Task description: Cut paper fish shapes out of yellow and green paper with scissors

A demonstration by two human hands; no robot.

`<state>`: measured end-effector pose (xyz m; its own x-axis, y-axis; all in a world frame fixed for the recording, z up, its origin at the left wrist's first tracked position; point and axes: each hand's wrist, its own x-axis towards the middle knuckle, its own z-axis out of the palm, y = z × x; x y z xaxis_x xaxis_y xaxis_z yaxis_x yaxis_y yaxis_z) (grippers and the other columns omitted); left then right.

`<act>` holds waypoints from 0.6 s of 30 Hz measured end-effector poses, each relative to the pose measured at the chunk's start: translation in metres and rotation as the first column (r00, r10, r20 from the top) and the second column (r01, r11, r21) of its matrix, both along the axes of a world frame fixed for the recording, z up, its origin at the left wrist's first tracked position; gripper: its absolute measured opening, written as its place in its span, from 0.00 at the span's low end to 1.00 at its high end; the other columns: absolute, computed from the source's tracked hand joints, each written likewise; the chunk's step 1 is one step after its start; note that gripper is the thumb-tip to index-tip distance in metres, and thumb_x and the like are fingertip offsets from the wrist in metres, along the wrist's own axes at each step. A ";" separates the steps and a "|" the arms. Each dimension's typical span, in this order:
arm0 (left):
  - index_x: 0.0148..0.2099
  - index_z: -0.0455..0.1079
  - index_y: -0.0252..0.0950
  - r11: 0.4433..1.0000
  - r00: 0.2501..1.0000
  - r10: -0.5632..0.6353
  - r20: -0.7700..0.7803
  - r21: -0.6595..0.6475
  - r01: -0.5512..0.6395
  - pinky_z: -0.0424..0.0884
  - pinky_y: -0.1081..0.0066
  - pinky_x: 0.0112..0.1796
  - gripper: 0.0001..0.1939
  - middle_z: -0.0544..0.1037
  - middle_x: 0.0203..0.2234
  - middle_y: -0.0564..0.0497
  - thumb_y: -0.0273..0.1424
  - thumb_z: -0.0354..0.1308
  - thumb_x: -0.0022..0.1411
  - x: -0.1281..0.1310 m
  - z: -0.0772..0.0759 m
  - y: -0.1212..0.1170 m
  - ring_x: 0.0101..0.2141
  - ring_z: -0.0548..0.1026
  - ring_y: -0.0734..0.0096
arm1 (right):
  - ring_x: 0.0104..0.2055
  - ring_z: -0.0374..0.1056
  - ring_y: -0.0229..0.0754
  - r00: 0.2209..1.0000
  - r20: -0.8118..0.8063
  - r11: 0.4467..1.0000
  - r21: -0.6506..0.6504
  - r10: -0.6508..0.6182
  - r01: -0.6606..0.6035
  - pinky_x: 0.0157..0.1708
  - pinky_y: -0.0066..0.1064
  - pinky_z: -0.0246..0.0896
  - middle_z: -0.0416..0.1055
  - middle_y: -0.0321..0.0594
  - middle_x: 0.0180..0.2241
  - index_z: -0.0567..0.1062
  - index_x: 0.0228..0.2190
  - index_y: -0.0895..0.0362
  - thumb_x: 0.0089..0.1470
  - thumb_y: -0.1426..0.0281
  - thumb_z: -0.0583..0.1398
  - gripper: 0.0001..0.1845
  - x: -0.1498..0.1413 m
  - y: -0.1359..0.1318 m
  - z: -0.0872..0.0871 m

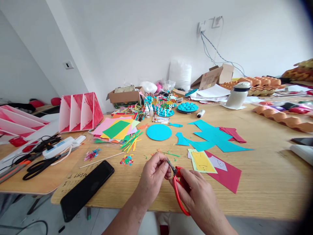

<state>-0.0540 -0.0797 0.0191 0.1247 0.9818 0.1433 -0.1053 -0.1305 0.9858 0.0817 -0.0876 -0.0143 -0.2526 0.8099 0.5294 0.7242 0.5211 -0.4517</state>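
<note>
My right hand (199, 189) is closed round the red handles of a pair of scissors (178, 192), whose blades point up and left. The blade tips meet the fingers of my left hand (155, 173), which are pinched together; whatever sits between them is too small or hidden to name. Beyond my hands lie small green and orange paper scraps (171, 154). Right of the scissors rests a yellow paper with pencil marks (202, 162), on top of a dark red sheet (228, 174). A blue paper circle (158, 132) lies farther off, with blue offcuts (215, 135) to its right.
A black phone (87, 189) lies at the front left edge, with a thin wooden stick (101, 160) behind it. Coloured sheets (118, 129) are stacked at the left. Black-handled scissors (42, 167) and a power strip (62, 147) lie farther left. A white container (237, 96) stands back right.
</note>
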 end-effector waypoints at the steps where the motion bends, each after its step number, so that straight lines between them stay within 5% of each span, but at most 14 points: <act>1: 0.29 0.61 0.35 1.000 1.000 0.001 -0.001 0.000 -0.001 0.63 0.75 0.28 0.09 0.66 0.21 0.55 0.34 0.52 0.57 0.000 0.000 0.000 0.24 0.65 0.75 | 0.21 0.60 0.40 1.000 0.003 1.000 0.004 0.000 0.000 0.21 0.27 0.53 0.63 0.35 0.16 0.61 0.20 0.54 0.56 0.65 0.51 0.15 0.000 0.000 0.000; 18: 0.30 0.61 0.35 0.999 0.999 0.019 -0.042 0.032 -0.018 0.63 0.75 0.28 0.08 0.66 0.21 0.54 0.34 0.51 0.59 -0.006 -0.004 0.002 0.24 0.66 0.76 | 0.21 0.62 0.39 0.999 0.049 1.000 -0.007 0.002 -0.002 0.20 0.26 0.54 0.65 0.35 0.16 0.64 0.20 0.55 0.56 0.64 0.52 0.15 0.004 0.001 0.000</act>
<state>-0.0597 -0.0774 0.0152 0.1129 0.9791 0.1693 -0.0606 -0.1633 0.9847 0.0854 -0.0869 -0.0139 -0.2800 0.8129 0.5107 0.7446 0.5196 -0.4189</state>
